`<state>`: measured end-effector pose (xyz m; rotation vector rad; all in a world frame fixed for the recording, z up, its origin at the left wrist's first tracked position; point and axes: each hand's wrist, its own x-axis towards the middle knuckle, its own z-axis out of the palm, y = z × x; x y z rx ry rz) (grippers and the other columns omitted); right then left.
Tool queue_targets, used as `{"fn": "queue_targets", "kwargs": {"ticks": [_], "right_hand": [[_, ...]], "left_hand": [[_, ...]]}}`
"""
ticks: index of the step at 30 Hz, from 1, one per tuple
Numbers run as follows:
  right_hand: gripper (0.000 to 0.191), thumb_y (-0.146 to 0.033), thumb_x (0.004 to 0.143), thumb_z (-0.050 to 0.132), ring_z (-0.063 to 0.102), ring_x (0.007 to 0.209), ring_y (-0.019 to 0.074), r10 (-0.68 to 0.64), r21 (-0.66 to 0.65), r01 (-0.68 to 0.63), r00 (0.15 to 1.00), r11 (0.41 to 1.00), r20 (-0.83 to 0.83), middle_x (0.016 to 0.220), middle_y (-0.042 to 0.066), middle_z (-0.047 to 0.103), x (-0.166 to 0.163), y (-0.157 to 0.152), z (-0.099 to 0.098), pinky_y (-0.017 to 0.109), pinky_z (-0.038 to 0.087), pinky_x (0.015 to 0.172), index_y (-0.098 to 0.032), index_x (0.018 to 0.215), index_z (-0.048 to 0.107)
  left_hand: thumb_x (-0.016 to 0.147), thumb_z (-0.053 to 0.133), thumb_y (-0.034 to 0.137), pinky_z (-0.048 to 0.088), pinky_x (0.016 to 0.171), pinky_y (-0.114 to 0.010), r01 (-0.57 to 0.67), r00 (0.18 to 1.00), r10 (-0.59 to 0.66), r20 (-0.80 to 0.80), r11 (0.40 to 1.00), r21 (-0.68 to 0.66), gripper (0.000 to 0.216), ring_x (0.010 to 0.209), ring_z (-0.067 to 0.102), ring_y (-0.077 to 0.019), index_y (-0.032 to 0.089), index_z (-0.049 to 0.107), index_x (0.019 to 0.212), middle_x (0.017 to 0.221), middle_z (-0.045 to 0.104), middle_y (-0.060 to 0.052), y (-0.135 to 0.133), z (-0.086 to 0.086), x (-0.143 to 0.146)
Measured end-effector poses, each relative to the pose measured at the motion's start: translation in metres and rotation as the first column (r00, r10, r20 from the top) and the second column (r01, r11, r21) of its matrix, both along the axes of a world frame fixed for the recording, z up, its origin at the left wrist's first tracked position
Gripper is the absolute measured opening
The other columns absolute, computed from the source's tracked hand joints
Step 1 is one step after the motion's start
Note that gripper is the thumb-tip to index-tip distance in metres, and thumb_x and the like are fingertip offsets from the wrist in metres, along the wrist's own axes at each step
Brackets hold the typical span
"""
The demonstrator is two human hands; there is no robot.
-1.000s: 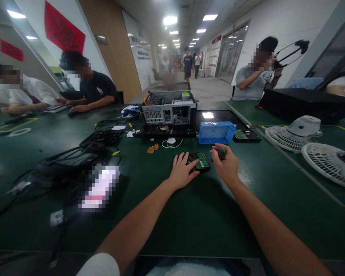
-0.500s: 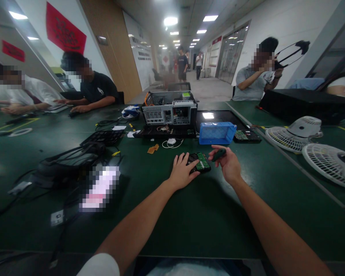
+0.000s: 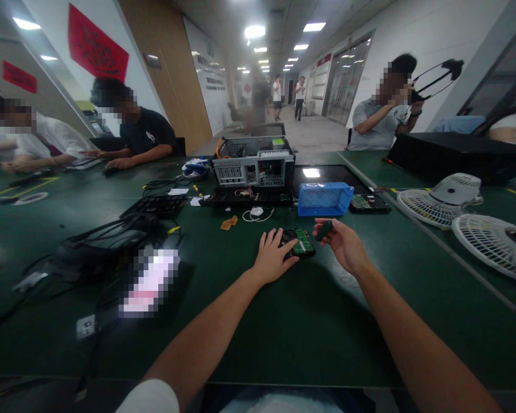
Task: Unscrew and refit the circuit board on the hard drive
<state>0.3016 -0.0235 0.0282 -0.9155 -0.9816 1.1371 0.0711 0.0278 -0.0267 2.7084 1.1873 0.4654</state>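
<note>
Hard drive (image 3: 303,245): lies flat on the green bench (image 3: 292,338), straight ahead of the person, green circuit side up, its left part under a hand.
Left hand (image 3: 272,257): palm down with fingers spread wide, laid over the drive, the thumb by its near edge; whether it grips or only presses, I cannot tell.
Right hand (image 3: 343,244): closed around a dark-handled tool (image 3: 324,231), just right of the drive; the tool's tip is too small to make out.
Blue bin (image 3: 324,202): on its side beyond the right hand, its hollow facing the person.
Circuit board (image 3: 367,203): green, in a black frame, right of the bin.
Computer case (image 3: 229,173): opened up, behind the drive, with orange wires at its left corner.
Screen (image 3: 339,175): flat on the bench behind the bin.
White cord (image 3: 264,218): coiled between case and drive, near a brown scrap (image 3: 229,223).
Fans (image 3: 430,210): two white ones, at the right.
Black straps (image 3: 79,258): heaped at the left with cables, next to a blurred bright patch.
</note>
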Motion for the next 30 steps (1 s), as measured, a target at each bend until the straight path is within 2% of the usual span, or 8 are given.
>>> {"fn": "queue_targets", "kwargs": {"ticks": [5, 9, 14, 20, 24, 30], "right_hand": [[0.034, -0.044, 0.094, 0.063, 0.066, 0.088, 0.0208, 0.011, -0.001, -0.011, 1.000, 1.000, -0.006, 0.104, 0.008, 0.071, 0.0047, 0.0001, 0.0002, 0.029, 0.048, 0.062, -0.023, 0.117, 0.077], [0.029, -0.043, 0.092, 0.065, 0.067, 0.087, 0.0224, 0.020, 0.019, -0.020, 1.000, 1.000, 0.016, 0.100, 0.010, 0.073, 0.0040, -0.0009, 0.0015, 0.028, 0.047, 0.058, -0.020, 0.103, 0.080], [0.026, -0.043, 0.093, 0.066, 0.069, 0.101, 0.0269, 0.084, 0.043, -0.086, 0.996, 0.995, 0.032, 0.117, 0.013, 0.073, 0.0030, -0.0037, 0.0047, 0.030, 0.053, 0.063, -0.020, 0.099, 0.077], [0.029, -0.049, 0.093, 0.067, 0.069, 0.094, 0.0243, 0.099, 0.020, -0.099, 0.995, 0.995, -0.004, 0.103, 0.010, 0.075, 0.0048, -0.0027, 0.0008, 0.031, 0.058, 0.068, -0.022, 0.100, 0.075], [0.036, -0.053, 0.095, 0.062, 0.069, 0.097, 0.0248, 0.105, -0.010, -0.105, 0.993, 0.994, -0.060, 0.102, 0.010, 0.074, 0.0062, -0.0010, -0.0011, 0.031, 0.058, 0.068, -0.021, 0.102, 0.077], [0.035, -0.052, 0.094, 0.064, 0.069, 0.098, 0.0249, 0.103, -0.027, -0.104, 0.993, 0.994, -0.056, 0.102, 0.010, 0.074, 0.0068, -0.0014, 0.0002, 0.031, 0.057, 0.068, -0.021, 0.104, 0.078]], "left_hand": [[0.100, 0.049, 0.063, 0.013, 0.125, -0.064, 0.007, 1.000, -0.007, -0.006, 1.000, -0.019, 0.058, 0.158, 0.016, -0.0381, 0.041, 0.047, 0.154, 0.171, 0.023, -0.006, -0.0004, 0.0028, -0.0009], [0.100, 0.049, 0.063, 0.014, 0.125, -0.064, 0.007, 1.000, -0.007, -0.013, 1.000, -0.025, 0.058, 0.158, 0.014, -0.0379, 0.041, 0.046, 0.154, 0.172, 0.022, -0.005, -0.0006, 0.0032, -0.0010], [0.101, 0.048, 0.063, 0.014, 0.124, -0.065, 0.005, 1.000, -0.006, -0.009, 1.000, -0.016, 0.058, 0.158, 0.016, -0.0376, 0.041, 0.047, 0.154, 0.172, 0.023, -0.005, 0.0001, 0.0012, -0.0010], [0.100, 0.050, 0.063, 0.014, 0.125, -0.064, 0.000, 1.000, 0.000, -0.009, 1.000, -0.009, 0.058, 0.158, 0.016, -0.0377, 0.041, 0.048, 0.154, 0.172, 0.023, -0.004, 0.0011, -0.0024, 0.0001], [0.100, 0.050, 0.063, 0.013, 0.125, -0.063, -0.005, 1.000, 0.005, -0.009, 1.000, -0.003, 0.058, 0.157, 0.017, -0.0376, 0.041, 0.047, 0.154, 0.171, 0.024, -0.005, 0.0005, -0.0026, 0.0005], [0.100, 0.050, 0.063, 0.014, 0.124, -0.064, 0.000, 1.000, 0.000, -0.014, 1.000, -0.007, 0.058, 0.157, 0.017, -0.0378, 0.040, 0.048, 0.154, 0.171, 0.024, -0.006, 0.0004, -0.0008, -0.0002]]}}
